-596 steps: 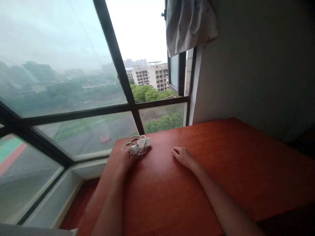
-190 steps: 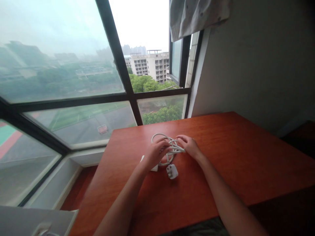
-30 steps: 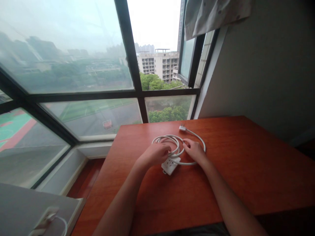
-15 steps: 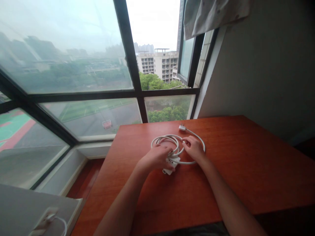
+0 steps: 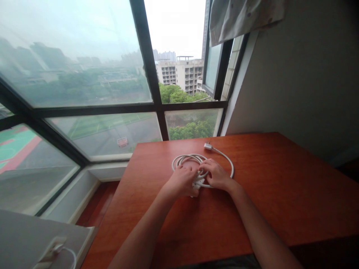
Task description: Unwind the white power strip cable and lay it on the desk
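Note:
A white power strip (image 5: 198, 182) lies with its coiled white cord (image 5: 186, 160) on a reddish wooden table (image 5: 280, 186). The cord's plug (image 5: 208, 146) rests toward the window, with a loop of cord curving to the right. My left hand (image 5: 182, 182) is curled over the strip and hides most of it. Beside it, my right hand (image 5: 216, 173) has its fingers closed on the cord next to the strip.
A large window with dark frames (image 5: 157, 108) stands behind the table's far edge. A grey wall (image 5: 294, 74) runs along the right. A cloth (image 5: 244, 15) hangs at the top. At bottom left a white wall socket with a white cable (image 5: 53, 250) sits on a grey surface.
Over the last second my left hand has slid down onto the power strip and covered it. My right hand has shifted left toward it along the cord. The cord's coil and plug have stayed put.

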